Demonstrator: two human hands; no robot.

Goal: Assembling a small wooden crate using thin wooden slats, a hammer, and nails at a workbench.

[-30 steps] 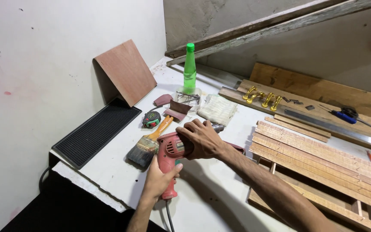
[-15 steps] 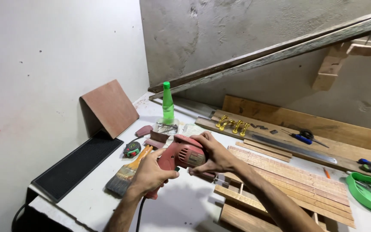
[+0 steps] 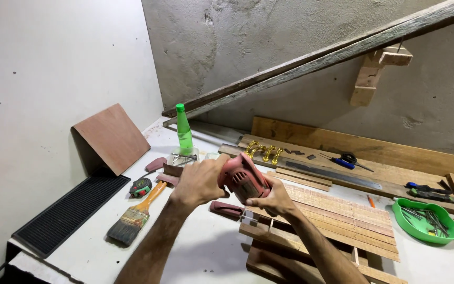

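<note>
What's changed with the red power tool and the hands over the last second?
The red power tool was lifted off the white table and carried right, to above the edge of the slatted wood frame. Both hands kept hold throughout: the left hand at its rear, the right hand now under its front. The paintbrush, tape measure and green bottle stayed put.

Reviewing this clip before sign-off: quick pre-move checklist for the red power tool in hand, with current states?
1. Both hands on tool: ok. Left hand and right hand grip the red power tool.
2. Tool lifted off the bench: ok.
3. Cord free: cannot tell, hidden.
4. Slatted wood frame under the tool: ok, lying flat.
5. Paintbrush apart from the hands: ok.
6. Green bottle upright: ok.
</note>
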